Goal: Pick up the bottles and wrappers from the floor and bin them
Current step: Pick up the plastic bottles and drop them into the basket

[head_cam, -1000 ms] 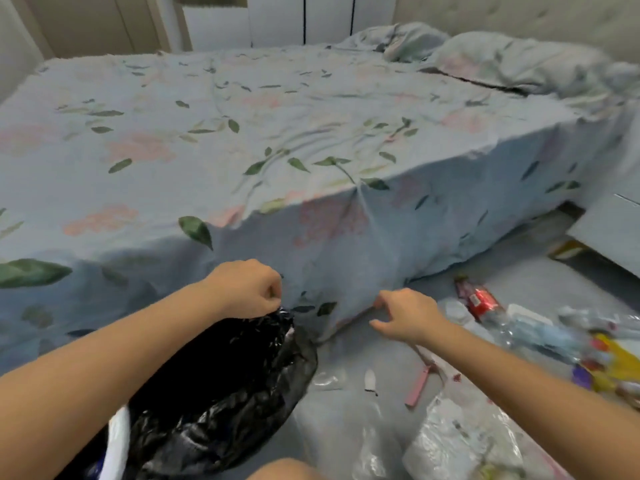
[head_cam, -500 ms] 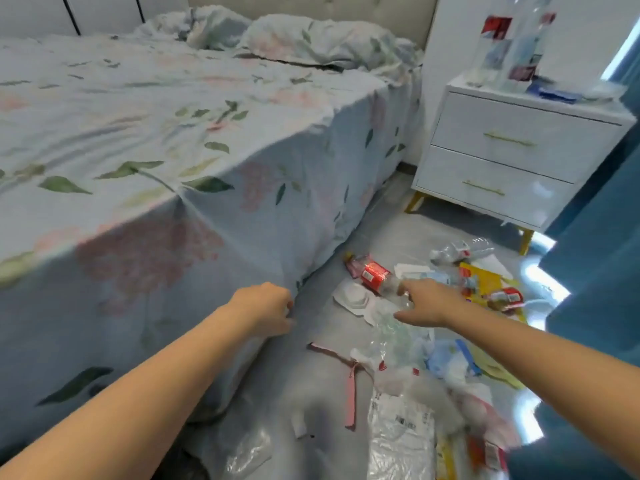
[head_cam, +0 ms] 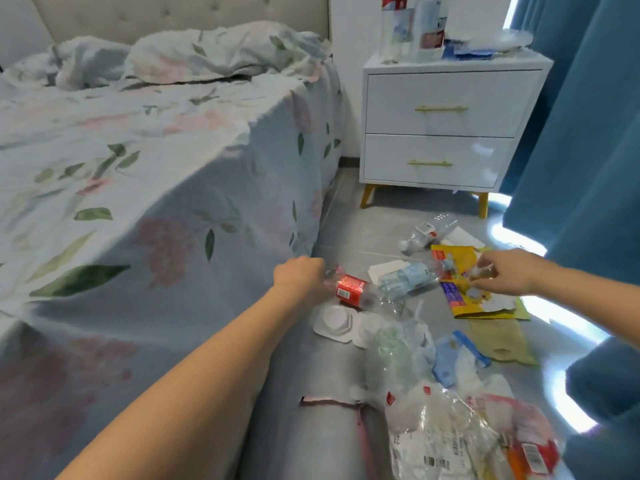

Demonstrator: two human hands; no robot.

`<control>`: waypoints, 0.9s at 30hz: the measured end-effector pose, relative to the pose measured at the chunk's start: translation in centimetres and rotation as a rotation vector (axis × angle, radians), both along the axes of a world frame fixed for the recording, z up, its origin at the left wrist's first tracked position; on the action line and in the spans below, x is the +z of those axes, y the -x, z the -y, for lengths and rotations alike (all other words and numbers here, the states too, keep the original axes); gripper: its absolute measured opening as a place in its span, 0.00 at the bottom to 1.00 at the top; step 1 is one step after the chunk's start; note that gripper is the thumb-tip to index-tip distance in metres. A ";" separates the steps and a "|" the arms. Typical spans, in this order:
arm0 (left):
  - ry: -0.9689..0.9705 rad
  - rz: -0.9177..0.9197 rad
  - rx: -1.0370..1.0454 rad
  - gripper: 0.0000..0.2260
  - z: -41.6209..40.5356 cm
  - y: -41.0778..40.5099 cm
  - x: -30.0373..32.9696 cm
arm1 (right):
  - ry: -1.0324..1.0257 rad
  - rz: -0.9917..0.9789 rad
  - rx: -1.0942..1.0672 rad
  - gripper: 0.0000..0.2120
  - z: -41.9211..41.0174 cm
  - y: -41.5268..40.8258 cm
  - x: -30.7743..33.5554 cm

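Observation:
Litter covers the grey floor between bed and nightstand. A crushed red-label bottle [head_cam: 350, 289] lies beside a blue-label bottle [head_cam: 408, 277]; a third clear bottle [head_cam: 426, 232] lies farther back. My left hand [head_cam: 300, 276] is a fist at the red-label bottle's neck end, and I see nothing held in it. My right hand [head_cam: 504, 275] reaches over a yellow wrapper [head_cam: 462, 299] and pinches a small clear bottle [head_cam: 479, 271] lying on it. No bin or bag is in view.
A white plastic tray [head_cam: 334, 322], a blue wrapper [head_cam: 450, 358], an olive paper bag [head_cam: 502, 341], clear plastic bags [head_cam: 436, 431] and a pink strip [head_cam: 329, 400] lie nearer me. The bed [head_cam: 138, 174] is on the left, a white nightstand [head_cam: 440, 126] behind, blue curtains [head_cam: 588, 133] on the right.
My view swung right from the bed and black bag, which left the frame, to the litter. My right hand reached forward from the red-label bottle area to the yellow wrapper.

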State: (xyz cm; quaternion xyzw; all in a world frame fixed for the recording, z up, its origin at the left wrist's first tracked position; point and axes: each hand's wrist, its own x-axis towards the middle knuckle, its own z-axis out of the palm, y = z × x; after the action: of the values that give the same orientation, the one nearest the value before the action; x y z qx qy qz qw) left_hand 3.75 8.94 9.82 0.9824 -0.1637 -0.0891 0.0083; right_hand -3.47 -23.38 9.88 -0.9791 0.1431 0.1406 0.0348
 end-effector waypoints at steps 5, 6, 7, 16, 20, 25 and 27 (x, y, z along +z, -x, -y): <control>-0.065 -0.024 -0.076 0.20 5.2 -1.9 -4.4 | -0.032 0.005 0.018 0.25 1.5 -1.4 -3.1; -0.063 -0.038 -0.086 0.21 6.0 -1.9 -5.2 | -0.020 -0.009 0.038 0.25 1.8 -1.9 -3.5; -0.050 -0.051 -0.092 0.21 6.6 -1.9 -6.0 | -0.002 -0.023 0.062 0.26 2.2 -2.6 -3.7; 0.174 -0.175 0.073 0.30 7.7 -5.0 -9.5 | -0.182 -0.019 0.142 0.26 3.6 -9.6 -4.2; 0.207 -0.160 0.131 0.25 8.3 -6.0 -11.2 | -0.291 -0.001 0.136 0.27 3.7 -12.3 -9.5; 0.101 -0.124 0.045 0.33 9.9 -7.7 -14.4 | -0.220 0.056 0.272 0.34 4.0 -15.5 -16.4; 0.028 -0.110 -0.030 0.33 10.8 -8.5 -15.4 | -0.136 -0.013 0.349 0.39 4.0 -16.8 -18.1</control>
State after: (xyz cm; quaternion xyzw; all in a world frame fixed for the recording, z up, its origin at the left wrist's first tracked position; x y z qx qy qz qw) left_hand 12.27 -1.85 -5.60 0.9732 -0.1791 -0.1410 0.0299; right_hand 13.37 -27.43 -8.17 -0.9834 -0.0386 0.1604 0.0749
